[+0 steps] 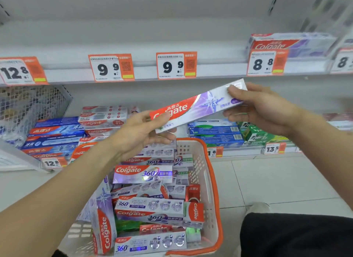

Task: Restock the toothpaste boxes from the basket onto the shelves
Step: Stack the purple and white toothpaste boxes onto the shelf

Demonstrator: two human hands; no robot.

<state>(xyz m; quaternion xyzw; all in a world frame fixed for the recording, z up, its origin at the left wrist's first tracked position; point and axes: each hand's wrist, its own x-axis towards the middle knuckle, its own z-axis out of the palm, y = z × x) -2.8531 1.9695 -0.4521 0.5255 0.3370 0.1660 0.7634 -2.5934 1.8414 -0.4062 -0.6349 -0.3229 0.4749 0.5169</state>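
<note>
A long purple-and-white Colgate toothpaste box (198,105) is held level in the air in front of the shelves. My left hand (141,134) grips its red left end from below. My right hand (261,107) pinches its right end, thumb on the front face. Below them stands a white basket with an orange rim (212,180), filled with several Colgate 360 boxes (145,173). The upper shelf (145,46) lies mostly bare behind price tags, with matching purple Colgate boxes (290,43) at its right.
Price tags reading 12.8, 9.9 (111,67), 9.9 and 8.8 hang on the upper shelf edge. The lower shelf carries blue boxes (55,138), red-and-white boxes (104,119) and green Darlie boxes (257,135). A wire mesh divider (32,103) stands at left. My dark-trousered knee (294,235) is at lower right.
</note>
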